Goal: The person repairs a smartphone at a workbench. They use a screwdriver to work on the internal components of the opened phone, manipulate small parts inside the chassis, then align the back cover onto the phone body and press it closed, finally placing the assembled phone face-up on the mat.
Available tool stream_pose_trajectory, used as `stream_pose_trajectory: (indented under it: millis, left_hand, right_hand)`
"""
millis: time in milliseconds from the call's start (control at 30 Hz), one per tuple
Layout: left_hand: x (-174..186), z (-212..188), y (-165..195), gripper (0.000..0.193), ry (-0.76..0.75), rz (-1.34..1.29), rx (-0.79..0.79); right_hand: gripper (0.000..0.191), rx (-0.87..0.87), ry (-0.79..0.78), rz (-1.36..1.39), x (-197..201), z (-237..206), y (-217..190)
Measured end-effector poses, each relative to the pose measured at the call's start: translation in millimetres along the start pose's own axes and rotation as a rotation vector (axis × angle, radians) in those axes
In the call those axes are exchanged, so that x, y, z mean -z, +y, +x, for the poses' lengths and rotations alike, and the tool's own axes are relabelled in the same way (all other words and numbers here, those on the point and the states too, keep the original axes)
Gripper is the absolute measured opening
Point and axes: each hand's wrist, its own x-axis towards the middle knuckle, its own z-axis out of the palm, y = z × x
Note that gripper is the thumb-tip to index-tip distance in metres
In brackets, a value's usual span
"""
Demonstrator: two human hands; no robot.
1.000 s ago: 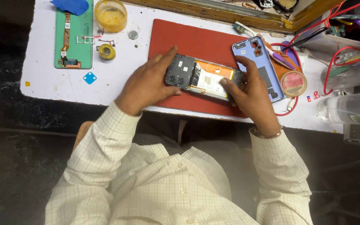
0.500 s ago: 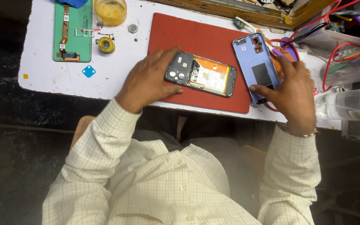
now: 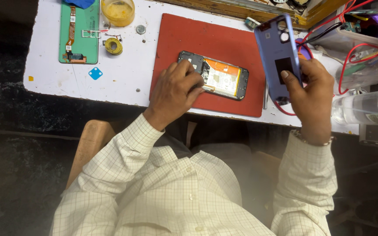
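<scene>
Left hand (image 3: 173, 94) presses down on the opened phone (image 3: 217, 76) – frame centre, on the red mat (image 3: 197, 39). Right hand (image 3: 309, 94) grips the blue back cover (image 3: 276, 57) – lifted, upper right.

Green mat (image 3: 78, 32) at the white table's (image 3: 123, 78) far left. Right of the mat: yellow tape roll (image 3: 113, 46), amber jar (image 3: 118, 10), small round metal piece (image 3: 141, 29). Below it: blue diamond sticker (image 3: 95, 73).

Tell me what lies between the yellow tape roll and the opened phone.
In the head view, bare white table and red mat separate the tape roll from the opened phone; nothing else.
</scene>
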Motion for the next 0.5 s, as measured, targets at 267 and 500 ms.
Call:
stream_pose_trajectory:
  millis: [267, 500]
  left_hand:
    - [-3, -3, -4, 0.016, -0.006, 0.013, -0.032]
    - [-3, -7, -1, 0.010, 0.036, 0.047, -0.069]
  right_hand:
    - [0.058, 0.431, -0.161, -0.288, -46, -11, -38]
    - [0.068, 0.384, -0.348, -0.309, -46, -7, -39]
